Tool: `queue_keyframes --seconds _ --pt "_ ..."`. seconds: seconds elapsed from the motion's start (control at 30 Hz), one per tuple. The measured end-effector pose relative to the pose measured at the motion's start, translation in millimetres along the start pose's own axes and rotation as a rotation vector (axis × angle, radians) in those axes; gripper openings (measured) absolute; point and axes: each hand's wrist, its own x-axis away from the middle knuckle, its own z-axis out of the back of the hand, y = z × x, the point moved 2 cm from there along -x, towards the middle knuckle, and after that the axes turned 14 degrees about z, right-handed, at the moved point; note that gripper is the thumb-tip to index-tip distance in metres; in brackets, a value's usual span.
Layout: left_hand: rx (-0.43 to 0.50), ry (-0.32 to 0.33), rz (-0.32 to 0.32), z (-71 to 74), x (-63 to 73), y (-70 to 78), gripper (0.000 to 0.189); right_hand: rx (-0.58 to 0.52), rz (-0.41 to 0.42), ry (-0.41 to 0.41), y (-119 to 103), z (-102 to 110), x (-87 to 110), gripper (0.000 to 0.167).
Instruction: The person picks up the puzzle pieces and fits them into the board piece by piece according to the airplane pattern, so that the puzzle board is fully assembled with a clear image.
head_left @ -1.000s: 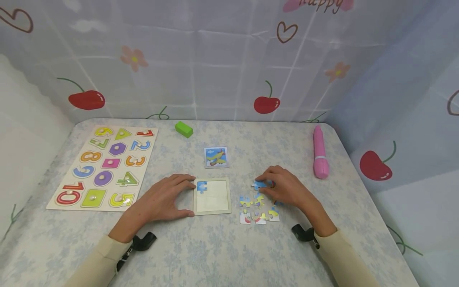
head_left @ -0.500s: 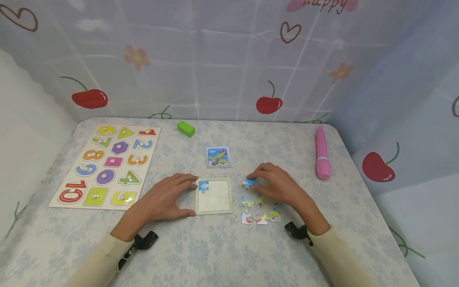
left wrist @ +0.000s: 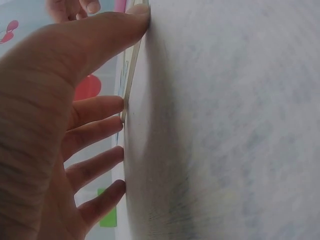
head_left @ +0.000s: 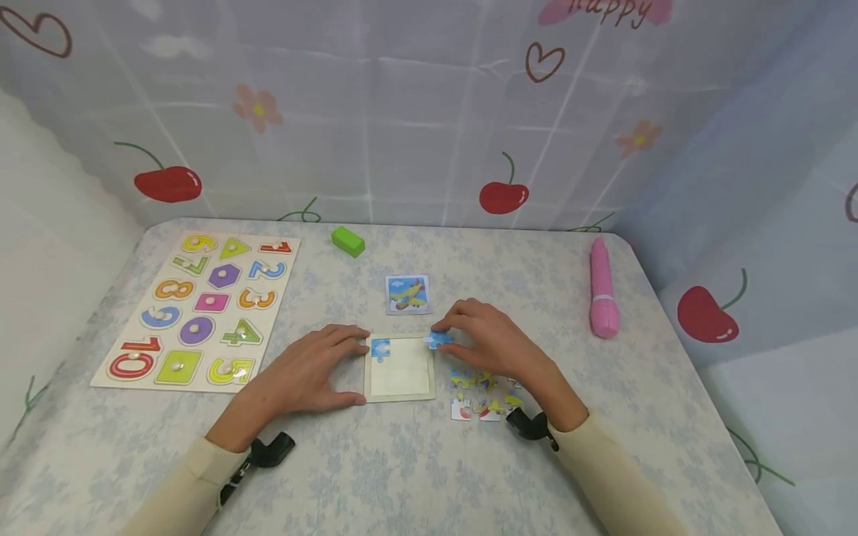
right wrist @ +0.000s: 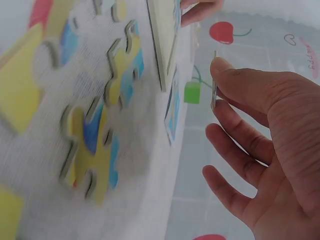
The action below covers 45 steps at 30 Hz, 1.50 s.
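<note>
Hands apart, tray between, left touching its edge, right pinching piece

"happy" on backdrop; 1–10 on board

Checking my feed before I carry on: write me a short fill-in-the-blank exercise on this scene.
1. The right hand pinches a puzzle piece coloured mainly ____.
2. The square tray has exactly ____ placed piece inside it.
3. The small block is coloured ____.
4. The card beyond the tray pictures a yellow ____.
Missing words: blue; one; green; airplane.
</note>
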Motion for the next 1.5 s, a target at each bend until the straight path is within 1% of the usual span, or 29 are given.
queue_keyframes --seconds 0.17,0.3,0.4,0.83,1.23,1.4,1.5 --pt "0.002 -0.007 0.002 0.1 1.6 0.9 0.075 0.004 0.027 -0.027 -4 -7 -14.3 0.031" --pt "0.007 -0.004 -0.003 0.1 2.3 1.4 0.075 0.024 0.067 -0.03 -8 -11 -22.4 0.03" --pt "0.005 0.001 -0.005 0.5 1.4 1.5 0.074 0.042 0.082 -0.031 -9 -13 -27.5 0.031" --pt "-0.014 -0.009 0.01 -0.5 -2.0 -0.3 0.075 0.05 0.045 -0.088 -14 -28 -43.0 0.03" --pt "-0.019 -0.003 -0.002 -0.5 -0.7 0.5 0.075 0.025 0.027 -0.108 -15 -38 -49.1 0.031" --pt "-0.024 -0.003 0.002 -0.5 -0.8 0.1 0.076 0.026 0.023 -0.123 -16 -40 -51.1 0.029" --pt "-0.026 0.01 -0.008 -1.3 -0.6 -0.4 0.075 0.023 0.02 -0.128 -16 -41 -52.0 0.027"
